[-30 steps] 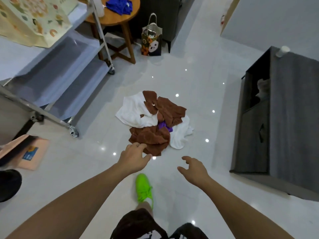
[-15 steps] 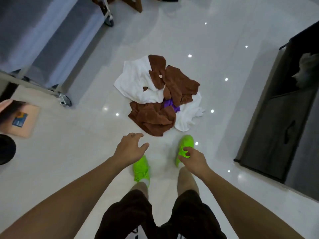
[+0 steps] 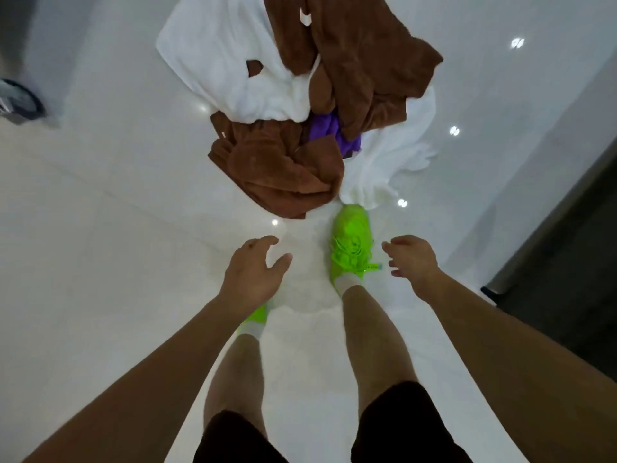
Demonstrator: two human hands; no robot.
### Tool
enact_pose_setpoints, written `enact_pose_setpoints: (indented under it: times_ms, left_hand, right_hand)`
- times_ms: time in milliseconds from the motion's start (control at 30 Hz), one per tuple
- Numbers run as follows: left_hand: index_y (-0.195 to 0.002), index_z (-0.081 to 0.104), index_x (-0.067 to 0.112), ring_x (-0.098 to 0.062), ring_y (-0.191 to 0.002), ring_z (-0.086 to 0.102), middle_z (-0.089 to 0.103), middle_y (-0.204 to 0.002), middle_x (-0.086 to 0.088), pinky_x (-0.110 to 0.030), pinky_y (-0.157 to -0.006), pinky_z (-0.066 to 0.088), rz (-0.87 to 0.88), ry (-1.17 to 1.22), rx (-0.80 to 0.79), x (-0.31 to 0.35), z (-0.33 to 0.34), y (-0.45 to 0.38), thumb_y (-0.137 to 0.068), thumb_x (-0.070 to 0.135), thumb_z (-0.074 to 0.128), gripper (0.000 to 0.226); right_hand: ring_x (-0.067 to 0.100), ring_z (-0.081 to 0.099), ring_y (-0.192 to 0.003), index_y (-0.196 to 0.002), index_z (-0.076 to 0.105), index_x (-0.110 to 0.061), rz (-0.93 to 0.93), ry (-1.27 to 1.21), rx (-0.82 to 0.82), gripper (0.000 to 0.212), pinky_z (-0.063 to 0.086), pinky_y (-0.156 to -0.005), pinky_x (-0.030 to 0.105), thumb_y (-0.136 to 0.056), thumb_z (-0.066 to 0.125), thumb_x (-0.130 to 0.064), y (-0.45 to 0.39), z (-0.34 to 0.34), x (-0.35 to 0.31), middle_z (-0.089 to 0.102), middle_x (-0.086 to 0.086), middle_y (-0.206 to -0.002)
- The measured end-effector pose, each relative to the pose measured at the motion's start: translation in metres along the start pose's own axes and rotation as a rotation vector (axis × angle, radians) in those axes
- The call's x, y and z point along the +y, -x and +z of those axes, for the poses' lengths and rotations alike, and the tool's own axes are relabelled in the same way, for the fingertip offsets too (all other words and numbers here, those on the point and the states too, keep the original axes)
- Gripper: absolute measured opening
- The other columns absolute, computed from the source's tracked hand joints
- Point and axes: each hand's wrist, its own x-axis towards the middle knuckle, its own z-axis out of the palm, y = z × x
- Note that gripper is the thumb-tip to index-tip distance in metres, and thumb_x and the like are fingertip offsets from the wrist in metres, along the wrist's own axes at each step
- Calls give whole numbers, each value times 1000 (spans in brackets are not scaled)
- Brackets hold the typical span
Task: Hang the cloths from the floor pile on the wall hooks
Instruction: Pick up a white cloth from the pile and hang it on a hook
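Note:
A pile of cloths lies on the glossy white floor just ahead of my feet. Nearest is a crumpled brown cloth (image 3: 283, 168). Behind it are a white cloth (image 3: 227, 61), another brown cloth (image 3: 360, 71), a small purple cloth (image 3: 329, 128) and a second white cloth (image 3: 390, 165). My left hand (image 3: 253, 272) hovers below the near brown cloth, fingers loosely spread, holding nothing. My right hand (image 3: 412, 259) hangs beside my right foot, fingers relaxed and empty. Neither hand touches the pile. No wall hooks are in view.
My bright green shoes (image 3: 350, 242) stand at the pile's near edge; the right toe touches the white cloth. A dark cabinet (image 3: 567, 235) runs along the right side. A caster wheel of the trolley (image 3: 20, 101) shows at the left edge.
I have stepped closer and tilted my view down, so the pile now fills the top of the frame. Both hands stay empty and lowered toward the floor.

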Motion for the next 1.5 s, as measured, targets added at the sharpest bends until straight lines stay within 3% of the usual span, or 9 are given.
enact_pose_setpoints:
  times_ms: [67, 300, 433, 700, 933, 1133, 1200, 1300, 1500]
  left_hand:
    - [-134, 59, 21, -29, -117, 57, 58, -134, -8, -37, -103, 41, 0, -19, -9, 11, 21, -31, -94, 42, 63, 45]
    - [-134, 60, 18, -24, -126, 52, 58, -136, -6, -32, -105, 37, 12, -21, -33, 33, 80, -105, -95, 37, 63, 43]
    - [-134, 59, 20, -22, -125, 52, 57, -136, -5, -32, -104, 38, -17, -54, -56, 28, 94, -121, -95, 37, 63, 42]
    - [-133, 59, 24, -22, -125, 52, 56, -137, -2, -34, -103, 39, -61, -104, -77, 27, 98, -138, -95, 38, 62, 40]
    - [-133, 59, 24, -19, -115, 55, 56, -136, -1, -32, -99, 40, -25, -114, -88, 30, 101, -146, -96, 38, 61, 40]
    - [-134, 58, 25, -16, -102, 55, 56, -135, 0, -31, -96, 41, -18, -125, -108, 22, 105, -139, -96, 39, 59, 40]
    - [-133, 58, 25, -16, -102, 56, 57, -134, -1, -32, -94, 42, -16, -130, -118, 20, 104, -132, -97, 39, 59, 39]
    - [-135, 57, 24, -17, -103, 58, 58, -132, -1, -33, -96, 43, -14, -144, -155, 22, 99, -120, -97, 39, 58, 40]
    - [-135, 57, 21, -23, -117, 57, 61, -129, -6, -34, -99, 43, 48, -188, -148, 43, 75, -93, -97, 38, 59, 41]
  right_hand:
    - [24, 62, -72, -95, 67, -15, 0, -26, -12, 13, 58, -73, 40, -85, 73, -22, -42, -1, -3, 65, 11, -82]
    - [23, 66, -78, -119, 65, -8, 35, -74, -18, 37, 57, -67, 35, -87, 74, -24, -177, -1, -17, 68, 14, -101]
    - [27, 65, -108, -130, 59, -16, -113, 128, 132, 53, 52, -95, 35, -81, 76, -30, -217, 6, -19, 66, 8, -117]
    - [26, 60, -104, -145, 36, -24, -219, 277, 143, 67, 43, -82, 28, -88, 70, -25, -232, 13, -15, 67, 11, -107]
    - [23, 54, -85, -122, 51, -16, -223, 325, 143, 39, 42, -72, 29, -88, 69, -22, -241, 14, -9, 57, 5, -98]
    - [28, 60, -107, -103, 69, -7, -256, 445, 90, 20, 50, -88, 33, -87, 66, -18, -237, 21, -15, 67, 10, -110]
    - [34, 65, -101, -90, 66, 0, -253, 437, 44, 15, 56, -87, 43, -84, 64, -14, -231, 24, -16, 69, 19, -104]
    - [34, 68, -95, -76, 58, -14, -227, 362, -19, 12, 57, -86, 49, -84, 66, -16, -217, 23, -20, 69, 17, -98]
    - [33, 67, -100, -91, 64, -9, -254, 334, -39, 9, 55, -91, 48, -84, 64, -14, -172, 8, -32, 69, 15, -103]
